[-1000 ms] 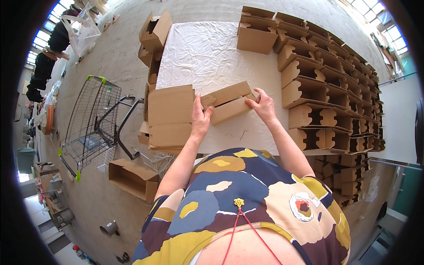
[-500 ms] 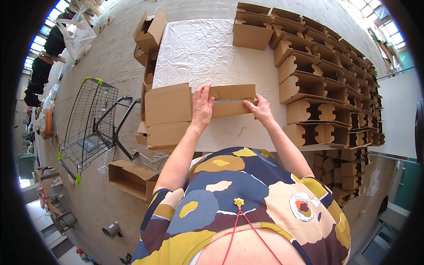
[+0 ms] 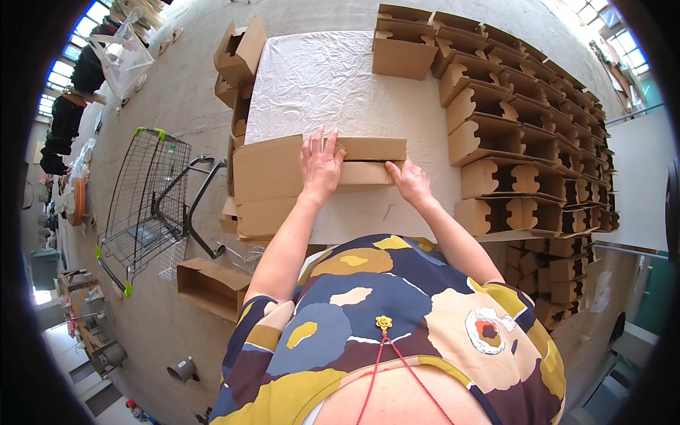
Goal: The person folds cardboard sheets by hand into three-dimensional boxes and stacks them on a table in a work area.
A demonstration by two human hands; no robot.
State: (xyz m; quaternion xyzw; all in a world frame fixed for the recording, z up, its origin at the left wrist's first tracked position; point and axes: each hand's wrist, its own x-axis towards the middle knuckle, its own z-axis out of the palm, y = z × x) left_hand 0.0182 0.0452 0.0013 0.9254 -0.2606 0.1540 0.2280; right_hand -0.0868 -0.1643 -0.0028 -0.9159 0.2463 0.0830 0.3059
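Note:
A brown cardboard box (image 3: 372, 173) lies in front of me, a narrow dark slot running along its top between two long panels. Its left end meets a stack of flat cardboard sheets (image 3: 268, 170). My left hand (image 3: 321, 168) rests on the box's left end where it meets the stack, palm down with the fingers spread. At the box's right end, my right hand (image 3: 412, 184) pinches the near panel, thumb on top and the other fingers curled at its side. What lies inside the slot cannot be made out.
A white cloth (image 3: 319, 78) covers the table. Rows of cardboard boxes with notched flaps (image 3: 524, 134) fill its right side. An open carton (image 3: 242, 53) stands at the far left. A wire shopping cart (image 3: 149, 205) and another open box (image 3: 212, 287) are at left on the floor.
The left hand's fingers have spread and moved slightly left. My right hand has shifted a little left along the box. The slot's bluish-grey strip no longer shows.

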